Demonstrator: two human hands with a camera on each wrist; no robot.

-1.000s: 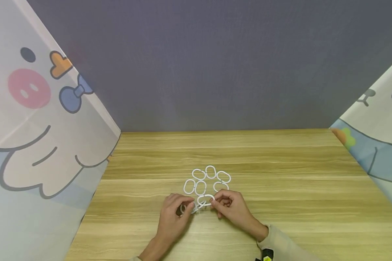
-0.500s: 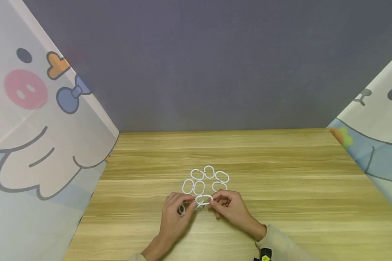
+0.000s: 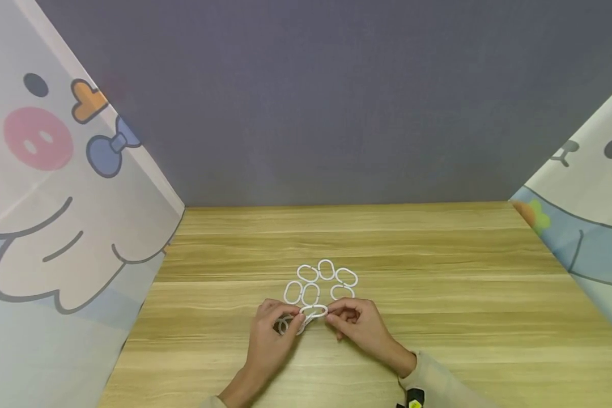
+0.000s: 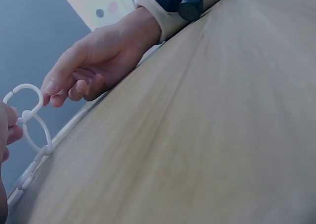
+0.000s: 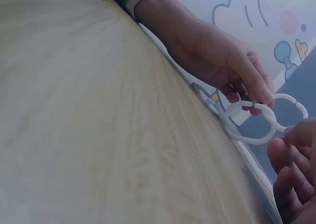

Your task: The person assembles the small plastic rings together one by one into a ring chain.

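Note:
My left hand pinches the left end of a white oval plastic chain link between thumb and forefinger. The fingertips of my right hand pinch that link at the very edge of its right end. A second white link passes through the held one and hangs below it. From there more joined links trail down beside my left palm, partly hidden by the hand in the head view. Both hands are close over the wooden table.
Several loose white links lie in a rough arc on the table just beyond my hands. A grey panel rises at the back, with cartoon-printed panels at the sides. A small black device sits on my right sleeve.
The held link has shifted slightly left and tilted flatter, its right end now right at my right fingertips. My left hand has crept along it; the right hand has barely moved.

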